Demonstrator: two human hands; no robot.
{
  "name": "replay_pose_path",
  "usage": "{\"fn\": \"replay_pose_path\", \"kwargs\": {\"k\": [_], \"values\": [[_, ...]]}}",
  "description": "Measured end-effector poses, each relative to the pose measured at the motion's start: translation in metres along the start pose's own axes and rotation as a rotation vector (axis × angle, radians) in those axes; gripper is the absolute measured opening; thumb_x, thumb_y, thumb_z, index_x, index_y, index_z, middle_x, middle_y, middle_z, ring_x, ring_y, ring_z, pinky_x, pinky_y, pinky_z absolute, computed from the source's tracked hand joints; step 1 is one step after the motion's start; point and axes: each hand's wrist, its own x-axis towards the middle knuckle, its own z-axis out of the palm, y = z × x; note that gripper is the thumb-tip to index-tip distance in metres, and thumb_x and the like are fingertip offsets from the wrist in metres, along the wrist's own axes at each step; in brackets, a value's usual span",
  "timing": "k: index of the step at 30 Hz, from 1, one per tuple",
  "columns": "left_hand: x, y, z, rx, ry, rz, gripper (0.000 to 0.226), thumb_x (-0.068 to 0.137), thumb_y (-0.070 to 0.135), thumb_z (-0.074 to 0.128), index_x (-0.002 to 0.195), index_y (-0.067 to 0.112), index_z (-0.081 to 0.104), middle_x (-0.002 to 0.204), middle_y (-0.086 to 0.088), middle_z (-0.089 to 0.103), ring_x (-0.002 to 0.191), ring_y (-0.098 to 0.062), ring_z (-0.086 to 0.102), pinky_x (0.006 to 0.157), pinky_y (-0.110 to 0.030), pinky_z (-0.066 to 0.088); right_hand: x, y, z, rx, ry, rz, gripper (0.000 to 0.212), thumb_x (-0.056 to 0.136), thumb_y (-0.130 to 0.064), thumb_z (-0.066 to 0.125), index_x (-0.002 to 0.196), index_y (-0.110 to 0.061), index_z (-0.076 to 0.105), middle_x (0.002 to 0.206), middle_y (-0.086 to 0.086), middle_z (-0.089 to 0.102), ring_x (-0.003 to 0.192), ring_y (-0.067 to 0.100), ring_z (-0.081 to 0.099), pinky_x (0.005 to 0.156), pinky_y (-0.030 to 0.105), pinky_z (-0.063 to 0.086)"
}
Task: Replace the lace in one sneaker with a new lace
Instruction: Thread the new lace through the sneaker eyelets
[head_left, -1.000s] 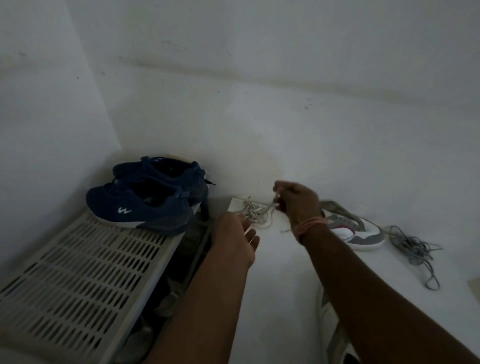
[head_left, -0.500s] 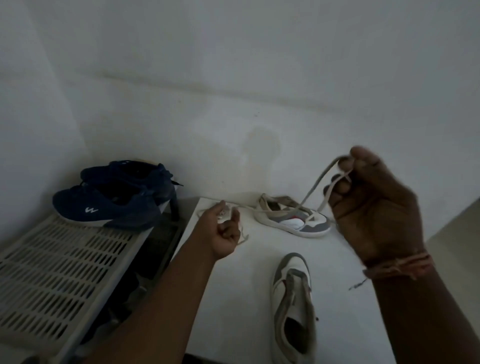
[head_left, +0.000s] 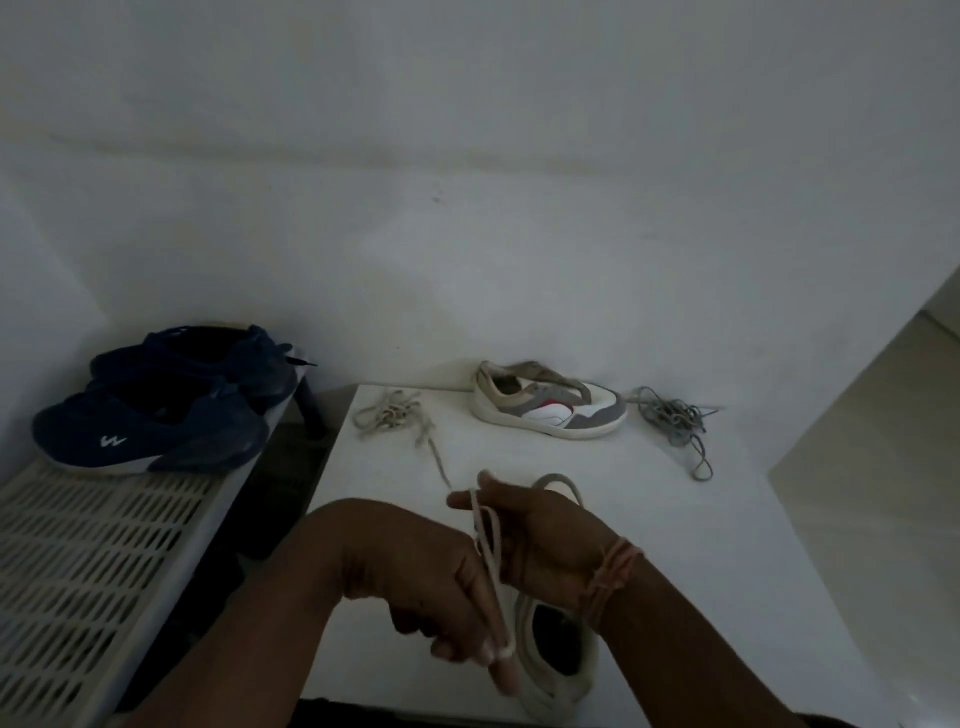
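Your left hand (head_left: 441, 618) and right hand (head_left: 540, 540) are now close together over the near edge of the white table (head_left: 701, 571), each with fingers curled round the same cream lace (head_left: 488, 551): the right pinches its upper part, the left grips the lower stretch and the looped end down by the fingertips. Half a second ago your hands were well apart, the right one lifted high with the lace strung out across the table; a second ago both were reaching into the tangle at the far left. So you have picked this lace free and drawn it in, which by my reading means it is ready for threading. Directly under your hands lies the near sneaker (head_left: 558, 654), white, opening upward, largely hidden by your wrists; I cannot tell whether any lace sits in its eyelets. Its lace looks flat, limp and doubled over itself, so expect it to twist. Farther back a cream lace bundle (head_left: 389, 415) rests near the table's far left corner, the far sneaker (head_left: 550, 405) lies beside the wall, and a grey lace (head_left: 672, 421) is heaped just right of it. Navy shoes (head_left: 156, 405) sit on the slatted rack (head_left: 93, 561) to the left.
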Motion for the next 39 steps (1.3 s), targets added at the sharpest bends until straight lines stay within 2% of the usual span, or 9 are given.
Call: {"fn": "replay_pose_path", "kwargs": {"k": [7,12,15,21,25,29,31,34,39], "values": [[0.014,-0.033,-0.042,-0.425,0.748,-0.400,0.026,0.096,0.028,0.059,0.107,0.008,0.073,0.093,-0.009,0.070,0.069,-0.017,0.056,0.063,-0.028,0.048,0.005,0.000,0.010,-0.490,-0.018,-0.337,0.020,0.103,-0.011,0.051,0.103,-0.001,0.068,0.064,0.006,0.054,0.051,0.011,0.045,0.052,0.027,0.036],[0.028,-0.032,-0.059,-1.146,0.534,-0.025,0.063,0.092,0.054,0.064,0.113,-0.006,0.068,0.091,-0.017,0.068,0.071,-0.025,0.064,0.071,-0.035,0.053,-0.005,0.016,0.009,-1.100,-0.183,-0.475,0.020,0.102,-0.026,0.054,0.100,-0.018,0.072,0.081,0.002,0.064,0.069,0.015,0.061,0.068,0.030,0.055],[0.030,-0.030,-0.070,-1.290,0.867,0.125,0.025,0.097,0.026,0.063,0.084,0.005,0.064,0.069,-0.004,0.059,0.054,-0.013,0.054,0.055,-0.026,0.049,-0.005,0.019,-0.003,-1.134,-0.105,-0.453,0.016,0.098,-0.024,0.058,0.105,-0.022,0.073,0.088,-0.001,0.072,0.079,0.022,0.069,0.078,0.039,0.060],[0.004,-0.056,-0.086,-1.146,1.332,0.146,0.023,0.101,0.013,0.051,0.080,0.009,0.059,0.063,-0.001,0.060,0.047,-0.007,0.041,0.040,-0.017,0.032,-0.010,0.006,-0.038,-1.054,0.203,-0.559,0.024,0.094,-0.013,0.057,0.113,-0.023,0.066,0.068,-0.005,0.067,0.058,0.004,0.061,0.060,0.022,0.050],[0.014,-0.040,-0.068,-0.442,1.112,-0.340,0.030,0.102,0.031,0.058,0.117,0.005,0.066,0.113,-0.013,0.070,0.083,-0.024,0.059,0.068,-0.032,0.047,-0.007,-0.004,-0.048,-0.909,0.278,-0.602,0.025,0.102,-0.010,0.044,0.123,-0.021,0.052,0.085,0.001,0.073,0.067,0.015,0.066,0.062,0.027,0.054],[0.047,-0.018,-0.032,0.191,0.846,-0.387,0.073,0.093,0.065,0.054,0.156,0.032,0.034,0.165,0.000,0.027,0.146,-0.022,0.035,0.115,-0.038,0.035,-0.002,-0.007,-0.047,-0.605,0.088,-0.547,0.025,0.104,-0.009,0.044,0.127,-0.016,0.053,0.079,0.010,0.065,0.063,0.020,0.055,0.060,0.030,0.048],[0.055,-0.008,-0.025,0.115,0.828,-0.082,0.058,0.098,0.051,0.057,0.151,0.045,0.036,0.164,0.007,0.030,0.146,-0.015,0.036,0.117,-0.036,0.034,-0.002,-0.009,-0.046,-0.454,0.007,-0.535,0.025,0.102,-0.011,0.048,0.125,-0.011,0.057,0.078,0.015,0.062,0.065,0.022,0.053,0.061,0.032,0.047],[0.058,-0.005,-0.029,-0.208,0.726,0.184,0.031,0.103,0.026,0.056,0.134,0.029,0.059,0.122,0.000,0.072,0.120,-0.012,0.064,0.113,-0.041,0.041,-0.004,-0.017,-0.050,-0.298,-0.086,-0.514,0.032,0.094,-0.011,0.050,0.123,0.001,0.052,0.078,0.017,0.061,0.065,0.026,0.053,0.067,0.040,0.045],[0.056,-0.015,-0.034,-0.212,0.684,0.082,0.030,0.100,0.039,0.059,0.111,0.014,0.072,0.100,-0.009,0.073,0.094,-0.017,0.066,0.105,-0.046,0.047,-0.007,-0.018,-0.057,-0.372,-0.102,-0.525,0.023,0.094,-0.008,0.050,0.116,-0.002,0.051,0.080,0.021,0.062,0.069,0.030,0.052,0.065,0.037,0.045]]}}
